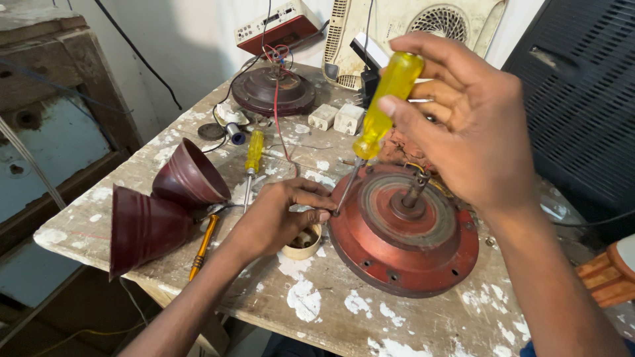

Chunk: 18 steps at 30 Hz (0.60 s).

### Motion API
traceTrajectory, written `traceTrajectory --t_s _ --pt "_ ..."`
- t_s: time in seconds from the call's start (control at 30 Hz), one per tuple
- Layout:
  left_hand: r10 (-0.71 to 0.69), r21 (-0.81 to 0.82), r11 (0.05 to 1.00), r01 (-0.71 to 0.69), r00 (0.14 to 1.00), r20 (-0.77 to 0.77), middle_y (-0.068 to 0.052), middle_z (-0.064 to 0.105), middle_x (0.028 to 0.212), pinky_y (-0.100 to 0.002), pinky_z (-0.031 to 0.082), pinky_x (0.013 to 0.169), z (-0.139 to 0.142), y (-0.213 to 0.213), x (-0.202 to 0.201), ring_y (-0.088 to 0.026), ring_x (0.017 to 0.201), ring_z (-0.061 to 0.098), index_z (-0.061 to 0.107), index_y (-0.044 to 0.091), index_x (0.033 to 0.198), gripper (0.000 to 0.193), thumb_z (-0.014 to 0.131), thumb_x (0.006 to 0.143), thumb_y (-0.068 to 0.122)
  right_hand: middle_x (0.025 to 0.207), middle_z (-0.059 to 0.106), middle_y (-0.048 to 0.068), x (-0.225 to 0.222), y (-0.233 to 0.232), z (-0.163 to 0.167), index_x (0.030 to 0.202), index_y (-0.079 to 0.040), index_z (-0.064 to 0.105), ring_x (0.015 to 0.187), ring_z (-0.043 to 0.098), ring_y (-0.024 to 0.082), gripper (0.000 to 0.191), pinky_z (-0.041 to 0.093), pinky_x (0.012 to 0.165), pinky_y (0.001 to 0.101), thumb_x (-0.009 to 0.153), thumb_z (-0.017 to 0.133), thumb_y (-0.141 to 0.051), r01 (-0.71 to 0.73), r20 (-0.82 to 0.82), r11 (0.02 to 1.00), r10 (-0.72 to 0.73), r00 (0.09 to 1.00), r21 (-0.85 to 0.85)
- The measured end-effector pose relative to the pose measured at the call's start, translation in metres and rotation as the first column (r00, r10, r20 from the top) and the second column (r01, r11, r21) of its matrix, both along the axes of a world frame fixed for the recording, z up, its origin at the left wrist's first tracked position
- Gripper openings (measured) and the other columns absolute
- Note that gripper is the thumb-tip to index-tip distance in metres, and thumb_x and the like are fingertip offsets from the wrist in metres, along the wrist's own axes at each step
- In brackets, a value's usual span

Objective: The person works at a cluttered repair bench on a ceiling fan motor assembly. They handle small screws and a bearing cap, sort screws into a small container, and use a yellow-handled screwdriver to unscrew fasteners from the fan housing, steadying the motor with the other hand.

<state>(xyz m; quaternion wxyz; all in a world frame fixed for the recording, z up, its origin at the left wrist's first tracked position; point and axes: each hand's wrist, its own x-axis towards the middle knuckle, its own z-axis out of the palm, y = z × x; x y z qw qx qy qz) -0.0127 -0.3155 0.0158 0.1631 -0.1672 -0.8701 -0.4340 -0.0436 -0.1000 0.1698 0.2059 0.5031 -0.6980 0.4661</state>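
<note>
A round red fan motor housing (403, 254) with a central shaft lies on a worn wooden table (331, 311). My right hand (463, 125) grips the yellow handle of a screwdriver (383, 109), whose tip rests at the housing's left rim. My left hand (281, 215) pinches right beside that tip, fingers closed as if on a small screw, which is too small to see. Just under the left hand sits a small round cup (305, 243) of small parts.
Two dark red cone-shaped covers (165, 205) lie at the left, an orange-handled tool (202, 248) beside them. A second yellow screwdriver (253, 158) lies mid-table. Another dark motor (272, 91) with red wires, white blocks (336, 118) and a white fan casing (410, 26) stand behind.
</note>
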Motion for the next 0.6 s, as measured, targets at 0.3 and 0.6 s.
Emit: traceTrajectory --t_s 0.3,0.6 --pt "-0.046 0.033 0.998 0.045 0.998 0.045 -0.008 0.075 0.122 -0.035 0.056 0.094 0.003 -0.003 -0.004 -0.023 0.11 0.072 0.082 0.016 0.105 0.024 0.079 0.082 0.015 0.105 0.073 0.007 -0.016 -0.017 -0.003 0.135 -0.007 0.053 0.093 0.069 0.007 0.045 0.058 0.078 0.0221 0.096 0.073 0.002 -0.014 0.092 0.998 0.008 0.996 0.066" --pt "-0.084 0.034 0.996 0.083 0.995 0.047 -0.008 0.076 0.121 -0.034 0.056 0.095 0.004 -0.003 -0.007 -0.023 0.111 0.073 0.081 0.015 0.106 0.024 0.078 0.082 0.014 0.114 0.076 0.011 -0.049 -0.007 -0.002 0.144 -0.006 0.051 0.105 0.072 0.01 0.049 0.063 0.09 0.0257 0.099 0.071 -0.002 -0.094 0.182 0.993 0.079 0.98 0.076"
